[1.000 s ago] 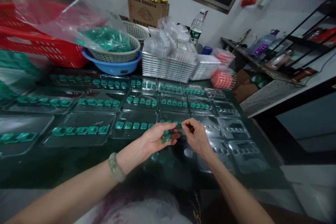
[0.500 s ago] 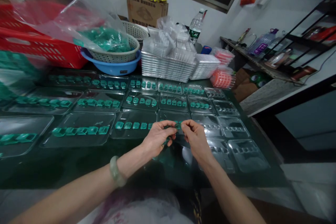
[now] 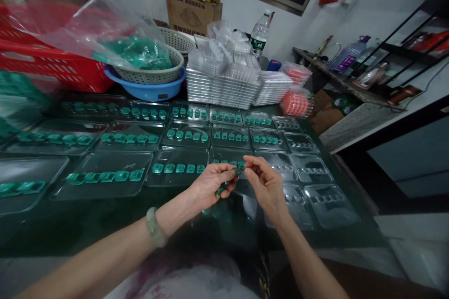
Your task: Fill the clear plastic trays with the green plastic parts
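Between thumb and forefinger, my left hand (image 3: 210, 183) pinches a small clear green plastic piece (image 3: 239, 170). Its curled lower fingers hold another dark green piece (image 3: 220, 189). Just right of the pinched piece is my right hand (image 3: 269, 188), thumb and forefinger parted and nothing visible between them. Both hands are above the near edge of a clear plastic tray (image 3: 224, 153) with green pieces in its row of hollows, partly hidden by my hands. To the left, another clear tray (image 3: 175, 180) bears a row of several green pieces.
More clear trays cover the dark green table (image 3: 115, 224); those at right, like this tray (image 3: 331, 203), show bare hollows. Behind stand stacked clear trays (image 3: 220, 88), a blue basin (image 3: 150, 89), a red basket (image 3: 80, 72) and a bag of green pieces (image 3: 140, 53).
My right hand's fingers have opened and moved slightly right, off the green piece. The left hand still pinches it, now tilted. The view has shifted slightly.
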Motion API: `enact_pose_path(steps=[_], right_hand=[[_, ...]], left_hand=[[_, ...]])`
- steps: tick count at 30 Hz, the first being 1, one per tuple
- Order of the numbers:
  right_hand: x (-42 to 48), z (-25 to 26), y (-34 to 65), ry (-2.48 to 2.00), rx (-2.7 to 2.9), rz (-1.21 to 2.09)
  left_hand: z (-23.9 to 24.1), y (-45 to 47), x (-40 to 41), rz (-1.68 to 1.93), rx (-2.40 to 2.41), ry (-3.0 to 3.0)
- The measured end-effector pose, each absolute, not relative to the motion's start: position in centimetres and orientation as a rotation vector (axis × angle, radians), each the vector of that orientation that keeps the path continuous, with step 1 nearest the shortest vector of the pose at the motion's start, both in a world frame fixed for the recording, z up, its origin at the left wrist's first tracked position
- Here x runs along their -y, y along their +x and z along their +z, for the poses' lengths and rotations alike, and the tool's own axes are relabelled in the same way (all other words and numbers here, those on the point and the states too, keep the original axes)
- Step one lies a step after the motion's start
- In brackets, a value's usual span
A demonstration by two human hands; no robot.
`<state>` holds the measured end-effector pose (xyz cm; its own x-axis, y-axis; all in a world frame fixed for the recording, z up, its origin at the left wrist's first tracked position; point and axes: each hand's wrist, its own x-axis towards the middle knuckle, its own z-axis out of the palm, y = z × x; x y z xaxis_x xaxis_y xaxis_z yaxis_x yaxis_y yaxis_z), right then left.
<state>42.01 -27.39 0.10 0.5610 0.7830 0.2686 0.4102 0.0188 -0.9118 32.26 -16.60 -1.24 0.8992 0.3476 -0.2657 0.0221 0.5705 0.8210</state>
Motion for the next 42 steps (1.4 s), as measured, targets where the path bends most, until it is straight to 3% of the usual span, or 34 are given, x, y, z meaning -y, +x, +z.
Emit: enact_pose_path(steps=[9,17,24,28,33,42], right_hand=[[28.2,-0.9,43.2,-1.56,1.068,0.464],[28.2,-1.8,44.2,-1.493,0.772,0.767],[27.9,-2.0,44.3,-1.359,0.693,0.882],[28.0,-1.9,47.9,-1.522,0.771,0.681],[27.6,-2.5,58.9,-2.034,0.796,-0.037],[26.7,-5.8,67.2,-2.304,0.847,-0.168]], left_hand=[[-2.1,32.9,16.6,0.114,-0.461,1.017],[-1.0,32.9,16.5,0.683,-0.319,1.938],[0.1,33.3,16.9,0.532,-0.34,1.716],[0.2,33.9,16.2,0.273,-0.45,1.288],[-0.8,33.1,14.2,0.127,-0.546,0.878],[-1.3,31.8,12.8,0.121,-0.607,0.809]])
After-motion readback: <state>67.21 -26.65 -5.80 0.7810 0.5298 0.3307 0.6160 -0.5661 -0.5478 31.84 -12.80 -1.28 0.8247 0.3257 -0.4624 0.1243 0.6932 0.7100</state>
